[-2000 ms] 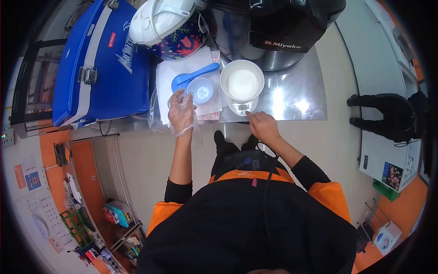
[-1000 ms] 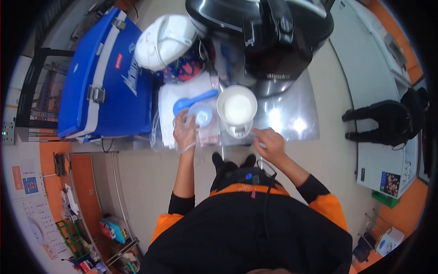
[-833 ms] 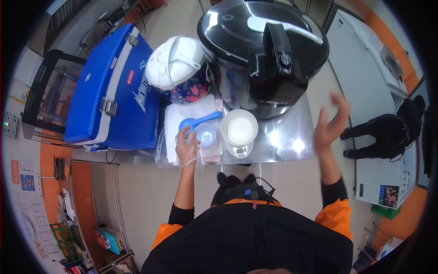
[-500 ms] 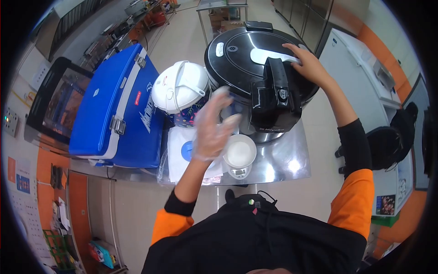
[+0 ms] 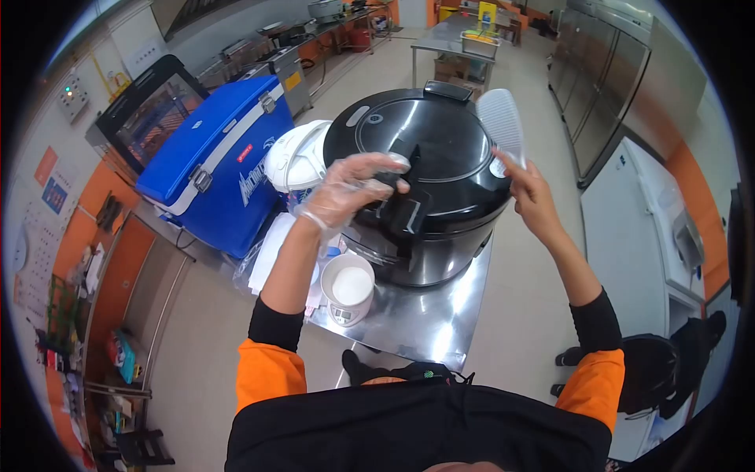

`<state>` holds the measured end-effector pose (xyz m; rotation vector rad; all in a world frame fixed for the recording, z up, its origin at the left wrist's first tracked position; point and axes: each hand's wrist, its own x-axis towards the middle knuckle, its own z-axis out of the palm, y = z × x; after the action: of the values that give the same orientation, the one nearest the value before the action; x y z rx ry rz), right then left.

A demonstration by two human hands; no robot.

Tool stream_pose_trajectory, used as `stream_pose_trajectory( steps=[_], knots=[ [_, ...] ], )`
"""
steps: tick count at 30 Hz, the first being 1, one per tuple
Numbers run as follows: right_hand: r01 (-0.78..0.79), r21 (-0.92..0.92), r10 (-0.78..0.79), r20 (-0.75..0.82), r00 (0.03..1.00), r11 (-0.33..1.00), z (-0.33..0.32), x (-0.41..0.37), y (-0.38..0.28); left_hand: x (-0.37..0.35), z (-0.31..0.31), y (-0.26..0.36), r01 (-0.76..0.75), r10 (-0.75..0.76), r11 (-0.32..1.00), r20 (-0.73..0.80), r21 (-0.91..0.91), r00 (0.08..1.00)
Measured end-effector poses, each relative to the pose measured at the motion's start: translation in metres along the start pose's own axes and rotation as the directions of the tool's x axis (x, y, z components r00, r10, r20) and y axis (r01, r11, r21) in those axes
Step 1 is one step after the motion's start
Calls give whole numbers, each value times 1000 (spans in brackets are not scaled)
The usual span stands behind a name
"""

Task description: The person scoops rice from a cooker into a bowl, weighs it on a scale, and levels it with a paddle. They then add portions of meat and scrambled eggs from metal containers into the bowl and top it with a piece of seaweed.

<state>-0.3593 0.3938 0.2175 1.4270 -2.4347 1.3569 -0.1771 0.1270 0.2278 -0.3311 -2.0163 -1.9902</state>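
Pinching the white paddle (image 5: 502,118) upright beside the cooker's black lid (image 5: 429,126), the right hand (image 5: 537,200) had it in grip; the gloved left hand (image 5: 342,189) curled around the cooker handle (image 5: 409,216). The bowl (image 5: 327,278) already sat filled with white contents (image 5: 351,285) on the scale (image 5: 344,316), on the worktop (image 5: 425,322). The lid remained unopened.

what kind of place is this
Likely a commercial kitchen: a large black-lidded cooker on a steel table, a digital scale holding a bowl, and tall steel cabinets behind.
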Motion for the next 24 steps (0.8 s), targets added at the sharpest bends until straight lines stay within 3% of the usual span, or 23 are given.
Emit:
stream_pose_trajectory(
  steps=[3, 6, 9, 12, 13, 14, 17, 19, 21, 23, 24],
  knots=[
    [364, -218, -364, 43, 930, 905, -1, 5, 8, 2, 10, 8, 53, -65, 995, -141, -90, 988],
    [565, -368, -567, 115, 816, 738, -10, 16, 0, 19, 13, 38, 85, -83, 996, -176, 7, 981],
    [477, -576, -598, -26, 801, 664, -20, 28, -3, 53, 13, 80, 34, 6, 972, -166, 233, 986],
    [400, -583, -597, -189, 780, 707, -36, 50, -17, 87, 11, 114, -82, 198, 868, -190, 489, 962],
    [390, -573, -592, -215, 777, 721, -43, 61, -21, 95, 6, 122, -121, 270, 808, -181, 577, 946],
    [383, -578, -603, -248, 758, 721, -50, 73, -23, 102, -15, 122, -265, 532, 542, -82, 798, 843],
    [331, -564, -579, -344, 739, 757, -82, 123, -17, 67, -31, 104, -111, 556, 748, -526, 655, 644],
    [314, -595, -586, -341, 735, 740, -116, 170, -1, 35, -52, 63, 61, 602, 705, -641, 707, 475],
    [193, -457, -412, -447, 794, 868, -158, 233, 37, -14, -74, 8, 271, 503, 745, -780, 610, 373],
    [154, -211, -225, -373, 900, 965, -182, 272, 37, -74, -88, -53, 369, 337, 811, -878, 454, 339],
    [117, -38, -123, -357, 926, 992, -196, 304, 55, -106, -84, -82, 504, 316, 755, -906, 420, 282]
  ],
)
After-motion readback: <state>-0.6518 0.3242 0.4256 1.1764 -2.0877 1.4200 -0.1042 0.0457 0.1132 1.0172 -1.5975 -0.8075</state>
